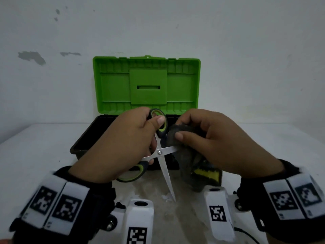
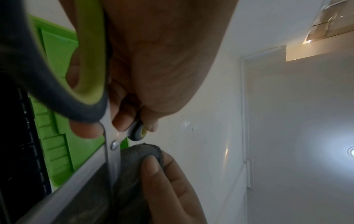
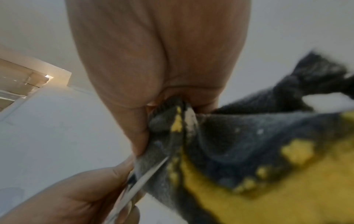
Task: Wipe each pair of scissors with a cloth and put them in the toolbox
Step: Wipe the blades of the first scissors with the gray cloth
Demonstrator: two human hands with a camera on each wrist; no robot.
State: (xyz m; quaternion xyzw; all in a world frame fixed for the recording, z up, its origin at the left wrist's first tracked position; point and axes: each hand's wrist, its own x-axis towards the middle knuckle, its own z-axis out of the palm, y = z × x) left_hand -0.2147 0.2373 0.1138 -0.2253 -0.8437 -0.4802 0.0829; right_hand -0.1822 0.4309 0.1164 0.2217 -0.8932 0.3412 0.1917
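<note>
My left hand grips a pair of scissors with black and lime handles, its thumb on the upper handle ring. The blades are spread wide; one points down toward me, the other runs right into a dark grey cloth. My right hand pinches that cloth, which has a yellow patch, around this blade. The left wrist view shows the pivot and cloth up close. In the right wrist view the blade slips into the cloth.
The toolbox stands open behind my hands, its green lid upright against the white wall. It sits on a pale table with scuffed marks near the front edge.
</note>
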